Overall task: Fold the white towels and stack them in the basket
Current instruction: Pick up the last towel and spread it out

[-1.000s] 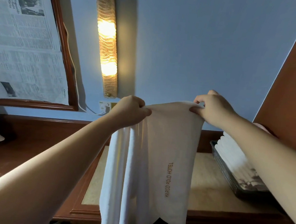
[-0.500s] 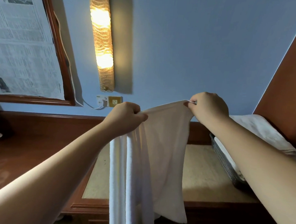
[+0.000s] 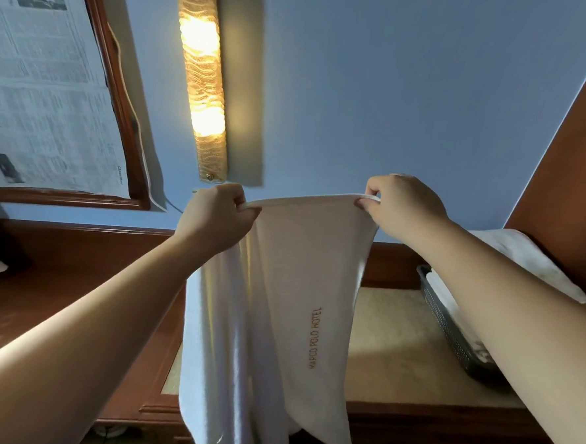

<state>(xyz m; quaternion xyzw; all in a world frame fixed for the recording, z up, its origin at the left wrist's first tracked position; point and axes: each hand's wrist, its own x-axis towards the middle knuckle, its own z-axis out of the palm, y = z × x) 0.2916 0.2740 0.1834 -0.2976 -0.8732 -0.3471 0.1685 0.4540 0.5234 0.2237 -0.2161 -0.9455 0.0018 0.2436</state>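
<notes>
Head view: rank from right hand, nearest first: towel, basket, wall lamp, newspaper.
1. towel: its top edge is pinched in the right hand.
2. basket: lower right, on the counter.
3. wall lamp: upper left, on the wall.
4. newspaper: far left, in the frame.

one head-worn view, close behind both raised hands, faces forward and upward at the wall; beyond the fingers (image 3: pixel 372 199) hangs a wall lamp (image 3: pixel 204 79)

the right forearm (image 3: pixel 486 288) hides most of the basket (image 3: pixel 449 331); the towel (image 3: pixel 279 306) runs off the bottom edge.
</notes>
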